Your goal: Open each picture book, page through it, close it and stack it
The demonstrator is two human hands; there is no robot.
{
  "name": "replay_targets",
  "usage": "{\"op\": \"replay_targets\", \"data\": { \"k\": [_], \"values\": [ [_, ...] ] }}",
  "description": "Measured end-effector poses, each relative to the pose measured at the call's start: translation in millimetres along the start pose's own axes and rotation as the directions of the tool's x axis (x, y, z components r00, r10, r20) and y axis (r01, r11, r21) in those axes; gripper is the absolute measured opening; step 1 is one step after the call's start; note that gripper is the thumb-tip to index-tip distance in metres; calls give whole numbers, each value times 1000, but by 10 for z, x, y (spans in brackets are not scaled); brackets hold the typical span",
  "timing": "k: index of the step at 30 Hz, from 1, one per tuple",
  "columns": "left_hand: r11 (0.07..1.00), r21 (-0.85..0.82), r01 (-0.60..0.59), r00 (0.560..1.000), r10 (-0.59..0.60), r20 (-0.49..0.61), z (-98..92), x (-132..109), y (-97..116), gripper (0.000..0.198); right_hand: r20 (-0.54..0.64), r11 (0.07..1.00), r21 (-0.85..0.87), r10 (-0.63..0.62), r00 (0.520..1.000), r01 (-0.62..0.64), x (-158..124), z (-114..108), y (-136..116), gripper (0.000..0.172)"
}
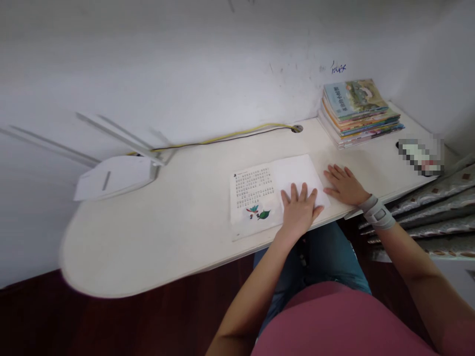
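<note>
An open book [256, 198] lies near the front edge of the white desk [148, 237]. Its left page carries printed text and a small coloured picture with a green leaf; the right page looks blank where it shows. My left hand [299, 210] rests flat on the lower part of the right page, fingers spread, holding nothing. Just right of the book, my right hand [346, 186] lies palm down on the desk with its fingers apart and nothing in them. A grey band [378, 212] wraps my right wrist.
A stack of books [359, 113] stands at the back right, with a blurred-out phone-like object [419, 155] beside it. A white router [115, 177] with antennas sits at the left. Cables [230, 136] run along the wall to a desk hole. Patterned fabric [438, 212] hangs at the right.
</note>
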State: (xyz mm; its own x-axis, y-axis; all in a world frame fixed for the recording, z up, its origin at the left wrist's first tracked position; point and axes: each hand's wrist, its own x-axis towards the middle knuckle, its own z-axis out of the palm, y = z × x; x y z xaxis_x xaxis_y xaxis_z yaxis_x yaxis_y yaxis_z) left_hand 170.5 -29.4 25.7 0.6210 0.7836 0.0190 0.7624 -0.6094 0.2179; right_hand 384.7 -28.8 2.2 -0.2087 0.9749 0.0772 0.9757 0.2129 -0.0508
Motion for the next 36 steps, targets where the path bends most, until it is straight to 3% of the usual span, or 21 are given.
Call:
{"op": "replay_targets", "data": {
  "k": [16,26,32,36],
  "values": [
    [997,10,-79,996,78,39,-7,21,-59,55,19,1000,-10,-8,1000,8,-5,-26,-6,67],
    [997,37,-70,992,66,107,40,166,125,69,7,999,-42,-17,1000,17,-9,-25,-1,67],
    [998,-27,-59,990,62,130,30,194,228,78,-9,999,-47,-9,1000,8,-10,1,11,66],
    [981,-165,-102,990,117,83,-83,168,81,73,-5,999,-38,-9,1000,9,-10,6,16,67]
  ]
}}
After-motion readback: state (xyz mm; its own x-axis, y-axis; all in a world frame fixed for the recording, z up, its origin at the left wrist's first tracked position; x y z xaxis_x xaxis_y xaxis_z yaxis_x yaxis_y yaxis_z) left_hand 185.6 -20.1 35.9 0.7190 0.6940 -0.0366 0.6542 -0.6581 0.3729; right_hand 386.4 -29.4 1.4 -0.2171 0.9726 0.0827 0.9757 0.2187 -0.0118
